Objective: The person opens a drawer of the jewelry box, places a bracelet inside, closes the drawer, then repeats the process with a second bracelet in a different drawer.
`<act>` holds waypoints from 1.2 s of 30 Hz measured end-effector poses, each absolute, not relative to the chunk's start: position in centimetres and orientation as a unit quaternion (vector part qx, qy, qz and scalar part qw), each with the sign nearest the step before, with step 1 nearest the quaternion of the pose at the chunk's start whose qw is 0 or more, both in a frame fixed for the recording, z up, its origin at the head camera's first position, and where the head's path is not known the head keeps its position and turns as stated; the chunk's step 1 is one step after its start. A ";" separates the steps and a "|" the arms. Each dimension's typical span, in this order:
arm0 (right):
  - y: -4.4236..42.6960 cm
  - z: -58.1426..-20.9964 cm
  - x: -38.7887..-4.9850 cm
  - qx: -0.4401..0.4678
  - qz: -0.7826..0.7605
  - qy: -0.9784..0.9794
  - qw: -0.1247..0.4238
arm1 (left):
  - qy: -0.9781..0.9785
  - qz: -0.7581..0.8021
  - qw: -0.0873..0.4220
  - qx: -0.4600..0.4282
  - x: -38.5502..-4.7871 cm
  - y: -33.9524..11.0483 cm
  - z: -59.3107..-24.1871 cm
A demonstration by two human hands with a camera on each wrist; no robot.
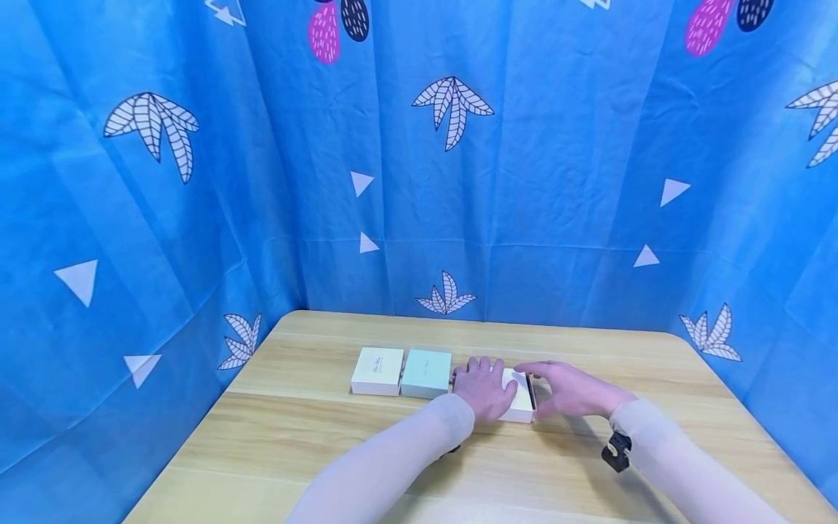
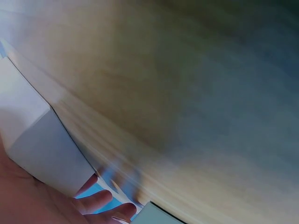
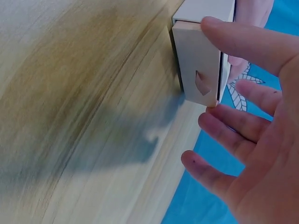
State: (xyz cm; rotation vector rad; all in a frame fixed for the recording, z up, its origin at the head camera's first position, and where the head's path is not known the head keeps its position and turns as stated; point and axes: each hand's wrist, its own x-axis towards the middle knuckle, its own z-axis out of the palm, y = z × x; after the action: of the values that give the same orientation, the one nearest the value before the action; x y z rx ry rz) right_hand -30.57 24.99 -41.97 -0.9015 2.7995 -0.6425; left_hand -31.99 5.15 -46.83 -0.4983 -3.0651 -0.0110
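Observation:
A white drawer-style box (image 1: 519, 402) lies on the table in front of me. My left hand (image 1: 483, 390) grips its left part, thumb on the near side and fingers toward the far side. In the left wrist view, the palm is against the white box (image 2: 51, 149). At the box's right end, my right hand (image 1: 566, 389) pinches the end panel (image 3: 196, 60) between thumb and index fingertips; the other fingers are spread. That panel has a small cut-out tab, and a dark strip shows along its edge.
Left of the hands, a pale green box (image 1: 426, 373) stands beside a cream box (image 1: 377, 371) with small print on its lid. All lie on a light wooden table (image 1: 294, 429). Blue patterned curtains (image 1: 556, 182) hang behind and at both sides.

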 end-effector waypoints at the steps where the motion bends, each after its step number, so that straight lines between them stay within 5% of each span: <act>1: 25.0 -42.0 -30.6 -0.301 -0.212 0.928 0.064 | -0.987 -0.004 0.018 -0.161 -32.0 5.2 -46.9; 36: 24.8 -42.5 -30.3 -0.327 -0.208 0.922 0.019 | -0.987 0.009 0.019 -0.161 -31.4 5.1 -45.9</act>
State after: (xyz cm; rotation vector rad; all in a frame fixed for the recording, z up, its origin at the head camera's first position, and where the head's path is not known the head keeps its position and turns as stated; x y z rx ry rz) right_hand -30.26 24.82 -42.53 -1.0160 2.8608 -0.6450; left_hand -31.38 5.07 -45.93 -0.5008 -3.0636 0.0274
